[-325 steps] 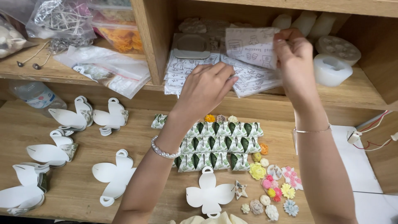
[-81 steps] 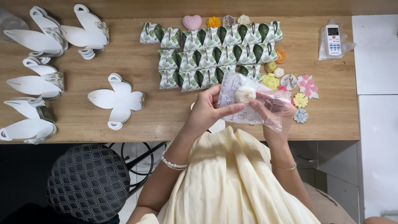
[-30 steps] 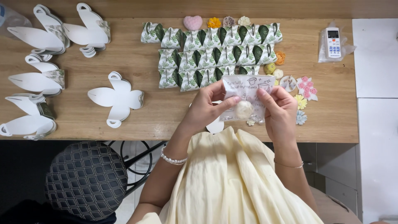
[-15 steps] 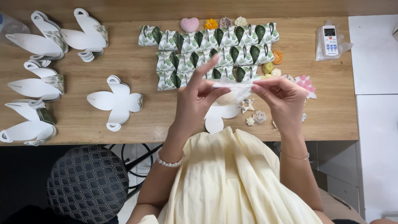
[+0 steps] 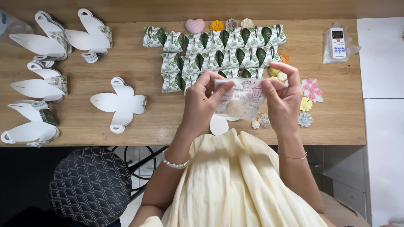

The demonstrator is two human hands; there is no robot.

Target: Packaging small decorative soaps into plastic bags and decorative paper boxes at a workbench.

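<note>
Since half a second ago the clear bag [image 5: 239, 97] has been turned from edge-on to face-on, and the pale round piece inside shows again near its lower edge. Both hands have drawn slightly closer together.

The left hand [image 5: 201, 101] pinches the bag's upper left corner between thumb and index finger; the right hand [image 5: 283, 98] pinches the upper right corner the same way, other fingers curled. Held by its two top corners, the bag hangs flat and the contents settle at the bottom. It is at frame centre, above the near edge of the tabletop [image 5: 168, 113].

Materials and shapes:
- Bag: thin, glossy, transparent film with a printed panel; wrinkles easily.
- Boxes [image 5: 214, 54]: small folded card, leaf-printed in green and white, packed edge to edge in three rows at upper centre.
- Blanks [image 5: 120, 103]: flat white die-cut card with rounded lobes and loop tabs; one lies alone left of centre, the rest are stacked at the left edge.
- Flowers [image 5: 310, 88]: small moulded pieces in pink, yellow and blue, right of the hands; more line the top of the box rows.
- Remote [image 5: 338, 42]: white, in a clear sleeve, upper right.
</note>
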